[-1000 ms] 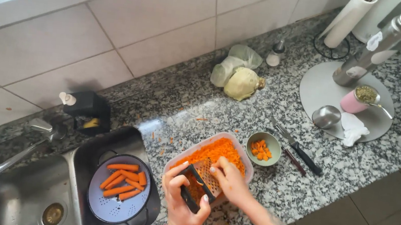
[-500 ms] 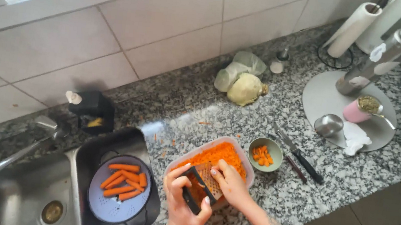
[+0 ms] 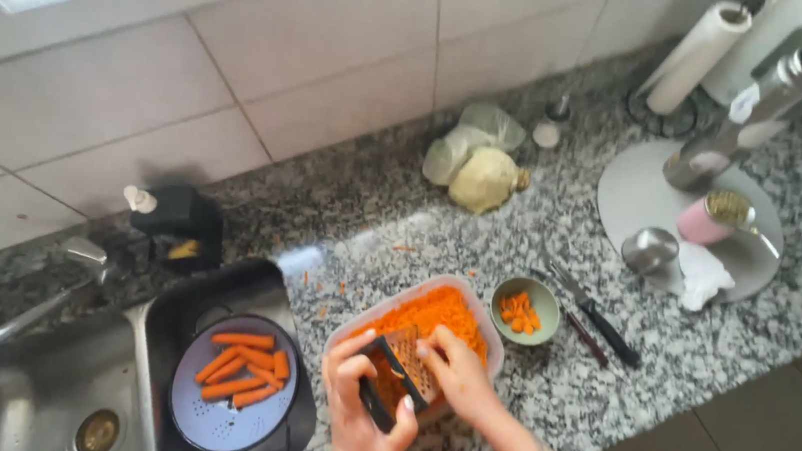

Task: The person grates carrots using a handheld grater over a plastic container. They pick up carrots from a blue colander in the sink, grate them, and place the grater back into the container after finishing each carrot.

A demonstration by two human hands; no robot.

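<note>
Gripping a grater (image 3: 401, 377) over a tub (image 3: 349, 328) of shredded carrot (image 3: 431, 315) on the surface (image 3: 371, 222), the left hand (image 3: 361, 420) has its fingers wrapped round it; the right hand (image 3: 458, 373) presses on its face, fingers curled.

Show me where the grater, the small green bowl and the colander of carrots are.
grater (image 3: 406, 362), head view, on its metal grating face.
small green bowl (image 3: 546, 297), head view, on its far rim.
colander (image 3: 222, 427), head view, on its bare perforated bottom.

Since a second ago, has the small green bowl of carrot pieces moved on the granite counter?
No. The small green bowl of carrot pieces still sits between the clear plastic container of grated carrot and the black-handled knife; only the camera shifted.
</note>
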